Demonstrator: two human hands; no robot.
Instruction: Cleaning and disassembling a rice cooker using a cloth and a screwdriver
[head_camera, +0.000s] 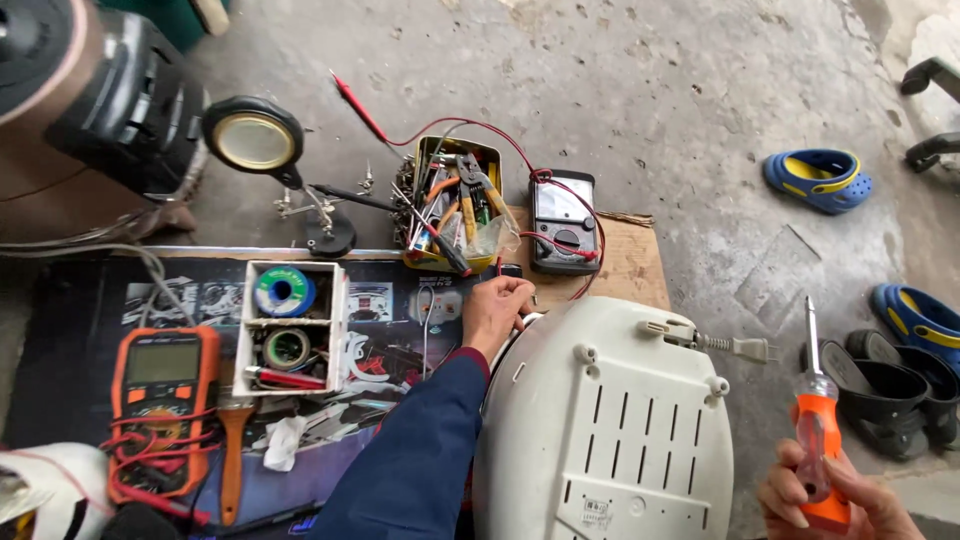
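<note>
A white rice cooker (600, 420) is laid bottom-up at the near centre, its vented base plate apparently not yet removed, so the opening up is judged barely begun. Its far rim is steadied by the left hand (495, 312), fingers curled on the edge. An orange-handled screwdriver (817, 420) is gripped upright in the right hand (835, 495), near right.

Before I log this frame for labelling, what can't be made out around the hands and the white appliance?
- Left hand, head view: fingertips hidden behind the white appliance; its grip is unclear.
- Right hand: cut off by the bottom edge, closed on the orange screwdriver.
- Appliance: upturned, its front hidden.
- Tool tin: contents too tangled to separate.
</note>
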